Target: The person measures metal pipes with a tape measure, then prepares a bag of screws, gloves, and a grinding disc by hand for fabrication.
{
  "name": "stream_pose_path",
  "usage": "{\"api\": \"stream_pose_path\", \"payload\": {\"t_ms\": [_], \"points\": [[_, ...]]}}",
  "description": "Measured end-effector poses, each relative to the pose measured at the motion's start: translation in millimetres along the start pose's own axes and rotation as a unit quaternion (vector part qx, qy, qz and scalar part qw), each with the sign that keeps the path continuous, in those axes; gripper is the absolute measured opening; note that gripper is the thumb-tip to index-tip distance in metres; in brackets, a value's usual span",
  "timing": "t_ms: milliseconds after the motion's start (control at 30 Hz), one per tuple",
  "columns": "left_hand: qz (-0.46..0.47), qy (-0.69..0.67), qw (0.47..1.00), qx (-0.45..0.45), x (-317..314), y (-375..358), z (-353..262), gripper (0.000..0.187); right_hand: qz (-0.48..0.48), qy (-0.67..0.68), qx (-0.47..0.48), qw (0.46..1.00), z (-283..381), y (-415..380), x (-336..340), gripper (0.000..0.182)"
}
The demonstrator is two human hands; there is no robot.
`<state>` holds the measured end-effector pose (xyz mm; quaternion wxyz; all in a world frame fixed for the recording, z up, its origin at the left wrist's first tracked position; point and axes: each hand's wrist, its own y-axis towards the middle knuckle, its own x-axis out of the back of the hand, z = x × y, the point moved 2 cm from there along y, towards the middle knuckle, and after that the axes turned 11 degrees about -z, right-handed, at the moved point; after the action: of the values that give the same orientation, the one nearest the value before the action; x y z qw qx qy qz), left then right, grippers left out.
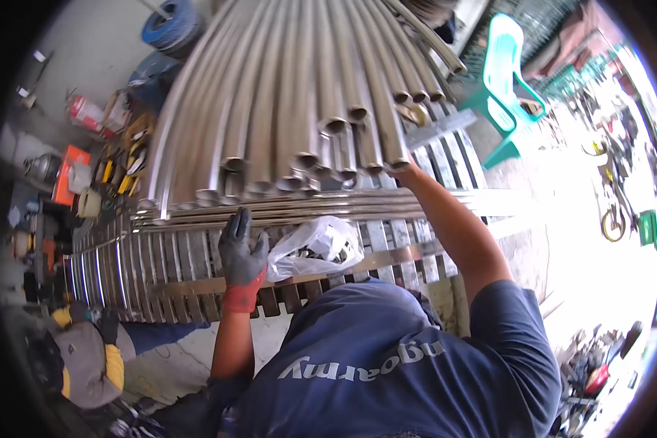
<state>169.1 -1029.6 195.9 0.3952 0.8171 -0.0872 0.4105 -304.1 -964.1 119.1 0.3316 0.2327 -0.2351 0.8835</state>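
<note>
A stack of long round metal tubes [274, 109] fills the upper middle, its hollow ends facing me. My left hand [242, 252], in a grey glove with a red cuff, is open just below these ends. Its fingers point up and its thumb stands apart, with nothing in it. Right beside the thumb lies a clear plastic bag [317, 252] with small dark and shiny pieces inside. My right hand [399, 172] is at the end of the rightmost long tube, and its fingers are hidden behind that tube.
Thin shiny rods [387, 204] lie crosswise on a slatted metal rack [171, 255]. A green plastic chair [500, 87] stands at the upper right. Hand tools [117, 168] lie to the left. Another person [87, 358] with a grey and yellow garment is at the lower left.
</note>
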Motion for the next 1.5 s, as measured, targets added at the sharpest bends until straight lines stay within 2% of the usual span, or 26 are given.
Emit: {"api": "stream_pose_path", "payload": {"t_ms": [67,100,167,233,300,367,400,433,467,533,567,633,733,767,800,900,967,1033,1067,1167,1267,1300,1333,1400,1467,1500], "points": [[-0.004,0.011,0.998,0.058,-10,21,24,0.059,0.007,0.010,-0.073,0.997,-6,18,-12,0.033],[0.163,0.136,0.975,0.061,-8,53,22,0.056,0.008,0.002,-0.081,0.997,-13,26,-17,0.033],[0.074,0.122,0.989,-0.027,-38,90,67,0.049,0.016,-0.012,-0.042,0.999,-39,21,-31,0.031],[-0.078,0.070,0.993,0.046,-149,127,169,0.049,0.020,-0.024,0.054,0.998,-66,10,-44,0.030],[0.009,0.095,0.972,0.213,-202,179,199,0.056,0.025,-0.027,0.152,0.988,-90,-7,-47,0.029],[-0.070,0.059,0.977,0.195,-220,211,191,0.062,0.042,-0.035,0.184,0.981,-100,-36,-31,0.028],[-0.107,0.043,0.977,0.179,-225,224,192,0.065,0.060,-0.038,0.157,0.985,-89,-59,-13,0.028],[-0.155,0.020,0.967,0.200,-252,228,205,0.052,0.078,-0.041,0.130,0.988,-80,-82,5,0.028],[-0.141,-0.100,0.932,0.319,-272,232,213,0.048,0.088,-0.069,0.122,0.986,-79,-99,24,0.028],[-0.037,0.020,0.975,0.220,-337,223,246,0.035,0.088,-0.129,0.114,0.981,-88,-125,62,0.028],[-0.051,0.045,0.979,0.190,-335,220,240,0.027,0.077,-0.160,0.114,0.977,-98,-135,83,0.028],[-0.071,0.103,0.984,0.124,-307,203,224,0.020,0.013,-0.114,-0.020,0.993,-97,-156,102,0.024],[-0.230,0.033,0.972,0.046,-278,166,206,0.017,-0.033,-0.031,-0.056,0.997,-87,-181,115,0.023],[-0.136,-0.085,0.978,0.133,-267,157,203,0.021,-0.040,-0.003,-0.047,0.998,-81,-187,109,0.024],[-0.124,-0.042,0.990,0.059,-245,147,191,0.023,-0.049,0.025,-0.042,0.998,-72,-193,102,0.025],[-0.159,0.074,0.974,-0.145,-173,113,143,0.028,-0.022,-0.039,0.024,0.999,-23,-205,70,0.027],[-0.146,0.041,0.974,-0.167,-140,99,117,0.031,-0.003,-0.099,0.096,0.990,0,-203,43,0.022],[-0.134,0.025,0.968,-0.209,-120,88,105,0.036,0.051,-0.083,0.135,0.986,56,-214,15,0.018],[-0.126,0.032,0.968,-0.216,-115,83,102,0.035,0.079,-0.102,0.195,0.972,68,-210,3,0.019],[-0.118,0.070,0.960,-0.244,-93,73,96,0.035,0.115,-0.127,0.248,0.953,109,-219,-23,0.019],[-0.111,0.093,0.975,-0.166,-101,69,125,0.038,0.127,-0.143,0.308,0.932,124,-227,-32,0.022],[-0.098,0.091,0.983,-0.125,-99,71,136,0.028,0.128,-0.149,0.318,0.928,121,-230,-28,0.022],[-0.142,0.049,0.983,-0.106,-96,74,144,0.024,0.129,-0.154,0.328,0.923,117,-233,-24,0.023],[-0.229,-0.040,0.970,-0.069,-94,90,165,0.018,0.129,-0.189,0.268,0.936,108,-236,-10,0.025],[-0.193,0.055,0.980,-0.007,-141,93,224,0.016,0.114,-0.214,0.203,0.949,86,-238,9,0.024],[-0.204,0.078,0.975,0.030,-149,100,237,0.016,0.100,-0.214,0.212,0.948,67,-237,19,0.022]]}}
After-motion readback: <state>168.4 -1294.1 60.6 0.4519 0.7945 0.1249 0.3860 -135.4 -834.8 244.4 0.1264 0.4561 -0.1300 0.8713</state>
